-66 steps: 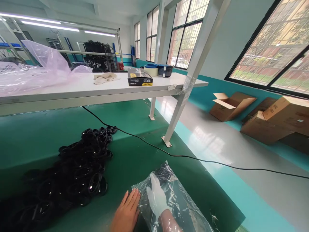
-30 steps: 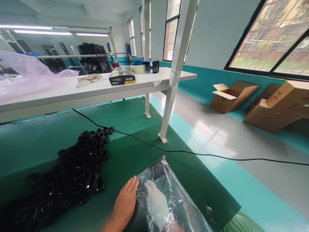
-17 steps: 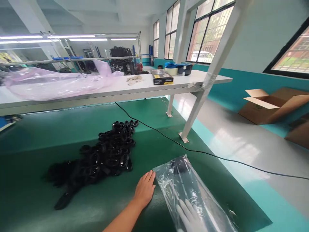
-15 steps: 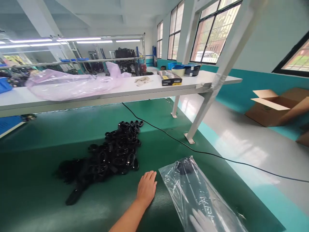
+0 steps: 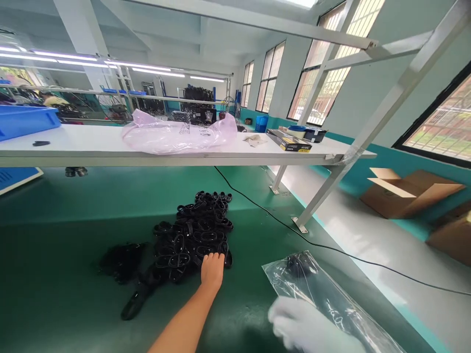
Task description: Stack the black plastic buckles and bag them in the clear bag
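Observation:
My bare left hand (image 5: 212,271) reaches to the near right edge of a pile of black oval, ring-shaped parts (image 5: 180,243). Its fingers lie over the closest parts, and I see no part lifted. My right hand (image 5: 296,318), in a white glove, is smeared by motion above the near left side of a clear plastic bag (image 5: 340,304); its fingers look bent. Inside the bag's far end is a dark bundle (image 5: 300,264). A long black piece (image 5: 134,301) sticks out from the pile toward me, beside a dark heap (image 5: 121,262).
A white raised shelf (image 5: 239,159) crosses behind the green table, carrying a pink plastic bag (image 5: 180,135), a blue bin (image 5: 27,122) and a small box (image 5: 289,140). A black cable (image 5: 265,211) runs across the tabletop. Open cardboard boxes (image 5: 408,193) stand on the floor at right.
My left hand has moved from the bare tabletop to the pile's edge. My right hand has lifted from the bag and shifted toward the left. The view has turned left and tilted up.

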Demonstrator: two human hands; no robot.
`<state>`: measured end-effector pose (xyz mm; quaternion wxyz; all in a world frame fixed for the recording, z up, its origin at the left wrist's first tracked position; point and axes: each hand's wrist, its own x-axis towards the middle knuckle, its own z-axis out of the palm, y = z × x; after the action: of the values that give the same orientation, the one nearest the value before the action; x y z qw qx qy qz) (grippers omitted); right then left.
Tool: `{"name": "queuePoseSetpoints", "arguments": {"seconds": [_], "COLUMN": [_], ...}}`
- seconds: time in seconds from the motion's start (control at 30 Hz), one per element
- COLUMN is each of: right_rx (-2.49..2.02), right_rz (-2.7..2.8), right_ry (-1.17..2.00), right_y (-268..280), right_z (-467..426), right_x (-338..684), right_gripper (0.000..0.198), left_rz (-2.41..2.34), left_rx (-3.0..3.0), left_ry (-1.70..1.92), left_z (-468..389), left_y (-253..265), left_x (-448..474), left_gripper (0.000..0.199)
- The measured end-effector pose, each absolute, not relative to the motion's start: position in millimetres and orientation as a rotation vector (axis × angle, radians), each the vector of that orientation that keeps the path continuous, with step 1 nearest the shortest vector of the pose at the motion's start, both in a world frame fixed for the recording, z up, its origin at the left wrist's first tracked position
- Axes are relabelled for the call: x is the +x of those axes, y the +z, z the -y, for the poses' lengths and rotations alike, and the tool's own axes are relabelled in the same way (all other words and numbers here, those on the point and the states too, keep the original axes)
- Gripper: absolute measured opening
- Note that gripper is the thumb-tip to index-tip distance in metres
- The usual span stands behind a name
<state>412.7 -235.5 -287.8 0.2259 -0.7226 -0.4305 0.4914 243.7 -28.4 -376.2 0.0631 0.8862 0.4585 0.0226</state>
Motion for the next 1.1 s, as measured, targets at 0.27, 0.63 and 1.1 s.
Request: {"name": "queuePoseSetpoints", "arguments": {"seconds": [0.27, 0.63, 1.1], "right_rx": [-2.125, -2.301, -2.362], "right_rz": [1.426, 1.704, 1.484], "right_ry": [1.005, 1.163, 1.072], "right_y": [-354.1, -403.7, -381.6], "right_z": [65.3, 27.4, 106.3], "right_x": [392.6, 371.1, 371.5], "right_gripper": [0.035, 0.046, 0.035], "left_rz": [-1.058, -0.291, -0.929], "left_rx": [2.8, 3.078, 2.485], "left_ry": [-0.011, -0.015, -0.053], "left_z": [28.7, 51.9, 64.8], "left_y": [-385.8, -389.5, -356.4], "left_x": [213.1, 147.8, 142.0], "left_gripper": [0.015, 0.017, 0.033]}}
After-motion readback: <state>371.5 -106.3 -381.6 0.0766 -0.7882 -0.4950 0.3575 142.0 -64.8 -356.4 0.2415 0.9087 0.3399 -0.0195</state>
